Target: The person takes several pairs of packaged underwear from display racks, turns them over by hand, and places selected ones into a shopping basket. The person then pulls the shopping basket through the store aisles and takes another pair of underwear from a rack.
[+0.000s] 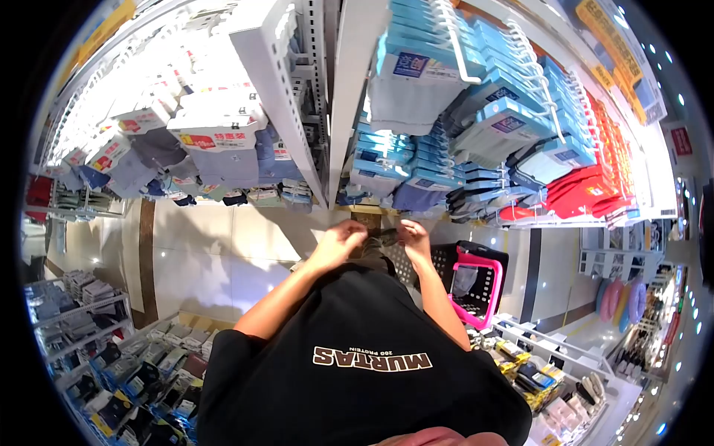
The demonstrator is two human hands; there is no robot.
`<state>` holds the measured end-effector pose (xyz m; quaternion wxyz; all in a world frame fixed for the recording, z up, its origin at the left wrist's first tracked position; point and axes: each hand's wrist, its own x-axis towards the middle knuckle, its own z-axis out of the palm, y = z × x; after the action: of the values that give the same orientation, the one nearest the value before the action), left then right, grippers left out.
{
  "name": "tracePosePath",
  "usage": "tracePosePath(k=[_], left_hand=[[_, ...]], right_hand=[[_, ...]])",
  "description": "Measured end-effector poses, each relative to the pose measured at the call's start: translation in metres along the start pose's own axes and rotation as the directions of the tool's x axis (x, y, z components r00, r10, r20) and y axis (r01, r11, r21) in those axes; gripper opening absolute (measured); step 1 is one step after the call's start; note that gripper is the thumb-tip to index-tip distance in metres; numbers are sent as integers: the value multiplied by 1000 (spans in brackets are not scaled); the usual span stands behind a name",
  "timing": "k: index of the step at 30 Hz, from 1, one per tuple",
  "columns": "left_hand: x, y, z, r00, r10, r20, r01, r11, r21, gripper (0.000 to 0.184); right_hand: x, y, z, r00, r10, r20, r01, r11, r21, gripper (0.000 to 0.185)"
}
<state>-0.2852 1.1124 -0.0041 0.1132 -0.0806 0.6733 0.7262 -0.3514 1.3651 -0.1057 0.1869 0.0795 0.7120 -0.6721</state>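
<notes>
My left hand (340, 243) is held in front of my waist, its fingers loosely bent and nothing visible in it. Across from it, my right hand (414, 239) is raised with curled fingers a little apart, and no object shows in it either. A gap separates the two hands, with my shoe and the floor partly visible below. Nearest beyond them are hanging packs of underwear or socks in light blue card (416, 186). To the right of my right hand stands a black shopping basket with a pink handle (487, 286).
A white rack post (327, 149) divides the shelves ahead. White-card packs (216, 137) hang at left and red garments (595, 189) at right. Bins of packaged socks (149, 379) stand behind me on the left, and more packs (539, 375) on the right.
</notes>
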Motion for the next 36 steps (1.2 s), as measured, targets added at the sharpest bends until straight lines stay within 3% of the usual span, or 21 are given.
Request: tracePosePath(k=[3, 5, 6, 7, 8, 9, 10, 11, 12, 13, 15, 16, 17, 18, 20, 21, 22, 24, 31, 35, 36], left_hand=[[34, -72, -37, 998, 2, -63, 4, 995, 97, 27], [49, -162, -73, 964, -160, -210, 168, 985, 23, 22], [53, -242, -108, 977, -20, -214, 102, 919, 380, 18], [44, -274, -139, 995, -95, 35, -5, 297, 955, 18], [34, -330, -171, 939, -328, 109, -84, 90, 992, 24], [0, -332, -172, 785, -427, -449, 605, 373, 704, 24], [-22, -306, -170, 832, -468, -296, 431, 211, 877, 25], [-31, -332, -185, 873, -475, 110, -130, -10, 991, 27], [-59, -323, -178, 975, -209, -81, 175, 485, 857, 26], [-74, -298, -155, 827, -407, -388, 543, 757, 363, 20], [-92, -265, -143, 842, -425, -333, 535, 735, 417, 21], [-97, -260, -136, 846, -432, -314, 532, 725, 437, 21], [-101, -261, -132, 854, -427, -298, 521, 719, 460, 21], [-103, -264, -129, 862, -417, -289, 508, 715, 480, 21], [-105, -277, -124, 874, -400, -277, 486, 715, 503, 21], [-102, -282, -122, 880, -387, -277, 476, 714, 514, 22], [-99, -289, -121, 885, -374, -276, 465, 715, 522, 22], [-90, -294, -123, 893, -358, -273, 451, 711, 540, 22], [-69, -288, -138, 909, -339, -242, 415, 688, 595, 23], [-65, -284, -145, 916, -334, -225, 398, 676, 619, 23], [-64, -281, -146, 917, -331, -223, 395, 673, 625, 23]], right_hand=[[-2, 5, -17, 999, -40, -32, 36, 990, -134, 27], [-4, -5, -17, 999, -8, -43, 5, 996, -91, 29], [-4, -8, -16, 999, 14, -49, -18, 997, -70, 30], [-1, -13, -15, 998, 30, -56, -33, 998, -48, 30], [-2, -17, -12, 998, 19, -55, -22, 998, -67, 33], [2, -10, -11, 999, -7, -38, 5, 999, -39, 32], [8, 5, -14, 999, -29, -22, 29, 999, -15, 31], [12, 11, -14, 999, -54, -4, 54, 998, 10, 31], [10, 6, -12, 1000, 6, -14, -6, 1000, -14, 29], [19, 25, -18, 994, 45, 101, -71, 962, 264, 29], [39, 83, -38, 944, 16, 330, -258, 658, 707, 28], [41, 113, -40, 983, 47, 175, -107, 930, 351, 25], [43, 143, -43, 997, 77, 15, -74, 990, -116, 25], [42, 178, -55, 998, 53, -27, -60, 911, -408, 24], [28, 225, -79, 997, 15, -73, -71, 503, -861, 24], [22, 247, -96, 981, 183, -65, -132, 380, -915, 28], [-14, 168, -82, 909, 357, -216, -315, 247, -916, 30], [-37, 153, -92, 847, 437, -304, -423, 205, -883, 32], [-34, 200, -118, 897, 361, -255, -431, 591, -682, 20], [-18, 131, -75, 866, 447, -223, -494, 833, -249, 13], [-15, 121, -69, 948, 285, -144, -298, 951, -80, 14]])
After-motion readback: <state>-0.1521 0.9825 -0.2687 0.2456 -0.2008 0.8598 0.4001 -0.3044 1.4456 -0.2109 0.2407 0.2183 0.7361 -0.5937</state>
